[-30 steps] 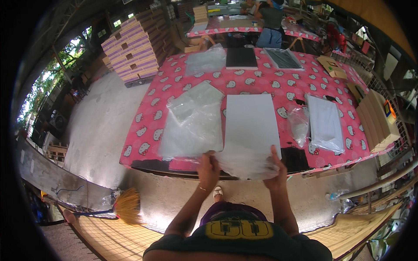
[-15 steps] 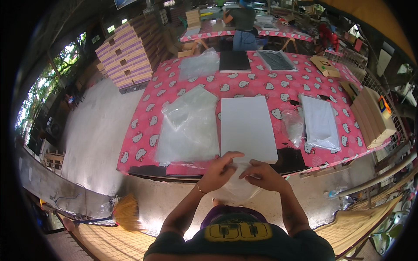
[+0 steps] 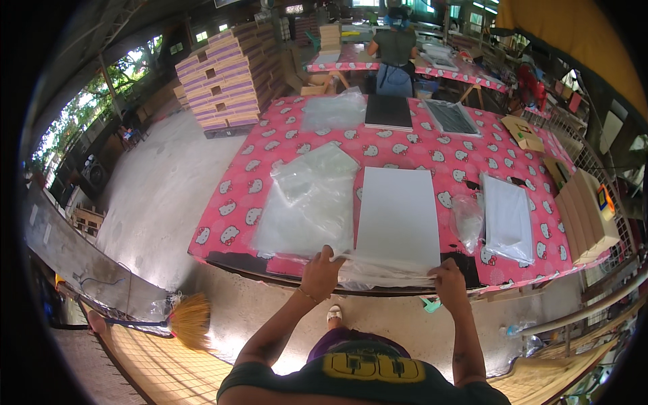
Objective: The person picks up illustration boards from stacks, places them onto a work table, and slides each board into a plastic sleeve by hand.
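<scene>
A clear plastic bag point(image 3: 385, 272) is stretched crosswise at the near end of a white rectangular stack of sheets or board point(image 3: 398, 209). My left hand point(image 3: 318, 277) pinches its left end, close to the lower corner of a loose pile of clear plastic bags point(image 3: 307, 212). The bag's right end is gripped by my right hand point(image 3: 450, 287), beside the table's front edge. Whether the white stack's near edge lies inside the bag's mouth, I cannot tell. Right of the stack lie a crumpled clear bag point(image 3: 467, 219) and a plastic-wrapped white pack point(image 3: 507, 223).
The pink patterned table point(image 3: 223, 209) also bears a black flat stack point(image 3: 389, 112), a wrapped dark pack point(image 3: 453, 117) and brown cartons point(image 3: 587, 216). Stacked boxes point(image 3: 223, 81) stand left beyond it. A broom point(image 3: 189, 322) lies lower left. Another person point(image 3: 394, 57) stands at a far table.
My hands have spread apart and moved forward onto the table edge, pulling the bunched plastic bag out wide along the white stack's near end. The view has shifted slightly.
</scene>
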`<state>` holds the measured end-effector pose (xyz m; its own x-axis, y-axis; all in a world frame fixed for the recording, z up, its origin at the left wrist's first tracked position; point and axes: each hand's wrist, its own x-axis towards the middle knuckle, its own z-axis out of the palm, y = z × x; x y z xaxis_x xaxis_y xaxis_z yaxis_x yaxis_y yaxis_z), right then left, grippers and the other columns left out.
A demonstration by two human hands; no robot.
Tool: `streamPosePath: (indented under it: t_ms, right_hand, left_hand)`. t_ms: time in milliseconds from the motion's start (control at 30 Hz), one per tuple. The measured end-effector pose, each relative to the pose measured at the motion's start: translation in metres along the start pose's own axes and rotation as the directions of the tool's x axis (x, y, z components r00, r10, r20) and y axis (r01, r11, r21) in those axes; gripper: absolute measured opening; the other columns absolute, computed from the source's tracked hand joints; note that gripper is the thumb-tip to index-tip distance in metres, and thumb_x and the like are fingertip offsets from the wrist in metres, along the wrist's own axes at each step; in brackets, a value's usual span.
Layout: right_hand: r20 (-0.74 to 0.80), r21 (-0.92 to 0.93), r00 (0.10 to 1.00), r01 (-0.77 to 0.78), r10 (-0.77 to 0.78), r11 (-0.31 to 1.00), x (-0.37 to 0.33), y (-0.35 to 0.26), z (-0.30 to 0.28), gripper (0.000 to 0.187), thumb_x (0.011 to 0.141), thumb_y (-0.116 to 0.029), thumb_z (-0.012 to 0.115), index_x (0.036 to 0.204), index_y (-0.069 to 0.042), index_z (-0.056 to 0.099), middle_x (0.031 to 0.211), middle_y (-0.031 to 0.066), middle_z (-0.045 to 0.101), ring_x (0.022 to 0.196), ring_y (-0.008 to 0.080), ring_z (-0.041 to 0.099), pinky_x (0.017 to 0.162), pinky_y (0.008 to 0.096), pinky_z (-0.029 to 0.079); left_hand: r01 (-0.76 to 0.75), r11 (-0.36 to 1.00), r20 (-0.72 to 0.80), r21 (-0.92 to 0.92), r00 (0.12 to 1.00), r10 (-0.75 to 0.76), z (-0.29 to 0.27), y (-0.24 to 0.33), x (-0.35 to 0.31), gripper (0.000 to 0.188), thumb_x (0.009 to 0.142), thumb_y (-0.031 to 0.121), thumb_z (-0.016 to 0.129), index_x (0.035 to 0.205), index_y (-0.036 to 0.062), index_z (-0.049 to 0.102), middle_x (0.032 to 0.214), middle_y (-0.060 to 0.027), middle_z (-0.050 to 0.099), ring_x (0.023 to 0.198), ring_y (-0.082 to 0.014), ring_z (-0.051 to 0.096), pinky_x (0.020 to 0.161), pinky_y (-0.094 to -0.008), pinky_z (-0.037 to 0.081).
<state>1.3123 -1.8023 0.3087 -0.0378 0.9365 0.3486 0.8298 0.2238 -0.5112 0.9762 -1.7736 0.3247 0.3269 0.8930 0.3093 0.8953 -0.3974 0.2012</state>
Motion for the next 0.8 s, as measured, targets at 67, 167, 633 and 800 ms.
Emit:
streamPosePath:
  t_ms: [67,167,633,800]
  right_hand:
    - [0.066,-0.040,0.996,0.069,-0.066,0.997,-0.003,0.001,0.005,0.011,0.074,-0.003,0.062,0.078,-0.011,0.069,0.084,0.0076,0.060,0.079,0.0280,0.062,0.071,0.0384,0.051]
    - [0.237,-0.105,0.971,0.064,-0.037,0.992,0.000,-0.008,-0.008,0.008,0.079,-0.016,0.063,0.078,-0.010,0.069,0.082,0.0063,0.060,0.077,0.0267,0.062,0.072,0.0374,0.051]
    - [0.448,0.892,0.894,-0.449,0.028,0.049,0.005,-0.010,-0.006,0.046,0.085,-0.032,0.067,0.116,0.000,0.055,0.094,0.0062,0.063,0.089,0.0184,0.064,0.071,0.0347,0.052]
    - [0.567,0.798,0.798,-0.594,-0.206,-0.104,-0.014,0.012,0.001,0.037,0.084,-0.024,0.069,0.114,-0.005,0.059,0.099,0.0071,0.063,0.084,0.0175,0.061,0.074,0.0345,0.050]
  left_hand:
    - [0.056,0.998,-0.059,0.031,0.997,-0.054,-0.003,0.000,0.001,0.024,0.079,0.009,0.056,0.100,0.0119,0.066,0.103,-0.0125,0.053,0.082,-0.0295,0.061,0.064,-0.0388,0.054]
    - [0.113,0.991,-0.052,-0.077,0.992,-0.117,-0.018,-0.004,0.006,0.023,0.083,0.015,0.058,0.104,0.0111,0.067,0.104,-0.0144,0.056,0.088,-0.0302,0.062,0.066,-0.0400,0.054]
    - [0.301,-0.157,0.298,-0.941,0.954,0.043,-0.072,-0.011,0.010,0.025,0.088,0.009,0.063,0.072,0.0093,0.043,0.073,0.0044,0.054,0.064,-0.0019,0.046,0.055,-0.0202,0.036]
    - [0.237,-0.007,0.235,-0.972,0.968,0.091,-0.086,0.001,0.019,0.022,0.086,0.010,0.065,0.076,0.0092,0.045,0.070,0.0033,0.054,0.061,-0.0024,0.047,0.054,-0.0196,0.036]
